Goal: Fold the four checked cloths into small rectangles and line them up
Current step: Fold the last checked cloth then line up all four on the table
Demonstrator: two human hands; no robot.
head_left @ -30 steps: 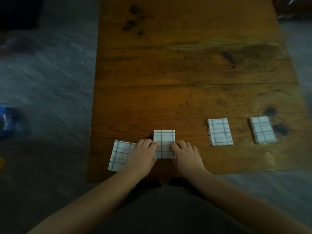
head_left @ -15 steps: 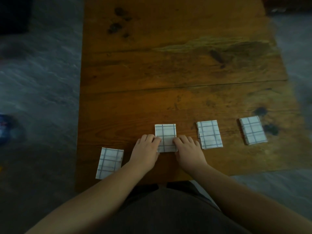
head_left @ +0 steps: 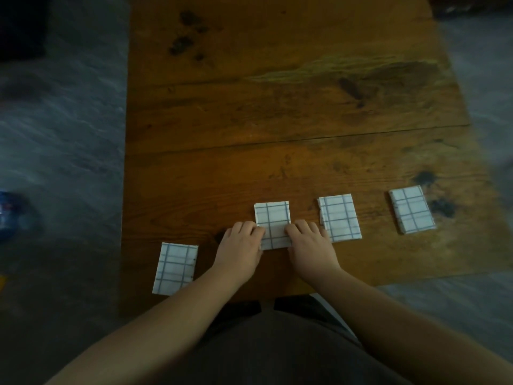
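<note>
Four folded white cloths with blue checks lie on the wooden table (head_left: pixel 277 112). The one in the middle (head_left: pixel 273 216) sits between my hands. My left hand (head_left: pixel 240 247) rests its fingertips on that cloth's left edge, and my right hand (head_left: pixel 311 244) rests its fingertips on the right edge. Just right of it lies a second cloth (head_left: pixel 339 218), close to my right hand. A third cloth (head_left: pixel 411 209) lies farther right. The fourth cloth (head_left: pixel 176 268) sits lower left, near the table's front edge and out of line with the others.
Grey floor surrounds the table on both sides. A blurred blue object (head_left: pixel 7 215) lies on the floor at the far left, and a dark shape (head_left: pixel 22 26) fills the upper left corner. My lap is below the table's front edge.
Both hands have slid the middle cloth away from me and to the right, off the lower-left cloth and up level with the two cloths on the right.
</note>
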